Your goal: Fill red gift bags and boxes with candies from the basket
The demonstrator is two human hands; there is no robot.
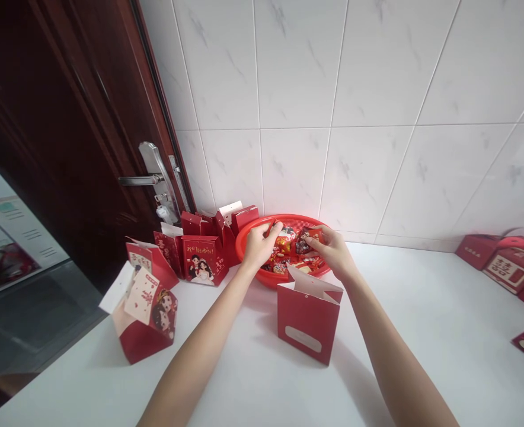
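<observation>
A red plastic basket (248,228) with wrapped candies (281,264) in it stands against the tiled wall. Over its left side my left hand (262,240) is closed on a small wrapped candy, partly hidden by the fingers. My right hand (331,246) pinches a dark red candy packet (304,240) above the basket's right part. Upright in front of the basket, between my forearms, is a red paper box (309,320) with its top open. Neither hand touches that box.
Several red gift boxes (204,261) stand on the left of the white table (239,379), one with raised flaps (149,320) nearest the edge. More red boxes (508,267) lie at the far right. A dark door (88,118) with a metal handle (141,180) is behind on the left.
</observation>
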